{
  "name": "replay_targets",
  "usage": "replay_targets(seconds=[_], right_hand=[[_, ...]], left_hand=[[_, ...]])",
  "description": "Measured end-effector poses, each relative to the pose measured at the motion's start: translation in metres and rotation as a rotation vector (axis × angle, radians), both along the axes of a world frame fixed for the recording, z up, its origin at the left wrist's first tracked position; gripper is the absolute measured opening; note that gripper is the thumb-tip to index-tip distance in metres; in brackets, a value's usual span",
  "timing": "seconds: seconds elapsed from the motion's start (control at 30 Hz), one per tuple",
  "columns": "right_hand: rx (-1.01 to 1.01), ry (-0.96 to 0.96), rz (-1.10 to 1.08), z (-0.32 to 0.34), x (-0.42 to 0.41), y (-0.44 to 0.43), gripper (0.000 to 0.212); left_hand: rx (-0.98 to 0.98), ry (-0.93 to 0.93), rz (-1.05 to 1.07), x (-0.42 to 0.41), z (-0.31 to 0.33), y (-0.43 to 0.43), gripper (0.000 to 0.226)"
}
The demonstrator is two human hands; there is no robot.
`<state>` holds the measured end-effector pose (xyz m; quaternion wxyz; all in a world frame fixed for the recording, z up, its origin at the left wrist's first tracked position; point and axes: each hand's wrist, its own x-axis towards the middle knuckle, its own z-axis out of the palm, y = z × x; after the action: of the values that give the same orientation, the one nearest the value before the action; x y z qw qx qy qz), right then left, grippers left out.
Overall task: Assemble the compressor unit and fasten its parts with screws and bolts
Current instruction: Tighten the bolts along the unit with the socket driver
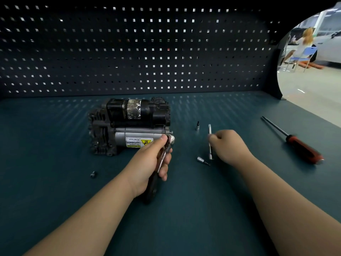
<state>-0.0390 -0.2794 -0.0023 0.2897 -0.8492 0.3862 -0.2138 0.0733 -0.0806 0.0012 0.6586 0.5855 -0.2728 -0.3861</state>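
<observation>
The compressor unit (pixel 129 124) lies on the green workbench (pixel 55 182), black housing on top and a silver motor cylinder with a yellow warning label in front. My left hand (pixel 151 163) is shut on a ratchet wrench (pixel 162 159); its chrome head sits at the right end of the silver cylinder. My right hand (pixel 228 146) grips a thin silver extension bar (pixel 210 141), which stands nearly upright on the bench to the right of the compressor.
A small bit socket (pixel 198 126) stands behind the bar and another socket (pixel 201 160) lies beside its lower end. A loose bolt (pixel 93 174) lies at front left. A red-handled screwdriver (pixel 299 145) lies at right. A pegboard (pixel 129 48) backs the bench.
</observation>
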Motion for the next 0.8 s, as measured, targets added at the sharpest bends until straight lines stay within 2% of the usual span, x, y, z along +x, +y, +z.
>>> replay_targets(seconds=[0.1, 0.13, 0.2, 0.43, 0.8], right_hand=[[0.752, -0.571, 0.072, 0.015, 0.006, 0.028, 0.026], [0.967, -0.677, 0.094, 0.017, 0.009, 0.038, 0.026], [1.184, -0.719, 0.110, 0.018, 0.015, 0.053, 0.025], [1.511, -0.833, 0.133, 0.025, 0.010, 0.058, 0.021], [1.586, -0.837, 0.151, 0.024, 0.010, 0.069, 0.021]], left_hand=[[-0.047, -0.003, -0.032, -0.004, -0.002, 0.000, 0.039], [-0.068, -0.009, -0.035, -0.005, -0.003, 0.000, 0.039], [-0.107, -0.016, -0.027, -0.008, -0.004, -0.001, 0.038], [-0.189, -0.031, 0.008, -0.013, -0.002, 0.001, 0.035], [-0.251, -0.070, 0.041, -0.015, -0.002, 0.001, 0.035]])
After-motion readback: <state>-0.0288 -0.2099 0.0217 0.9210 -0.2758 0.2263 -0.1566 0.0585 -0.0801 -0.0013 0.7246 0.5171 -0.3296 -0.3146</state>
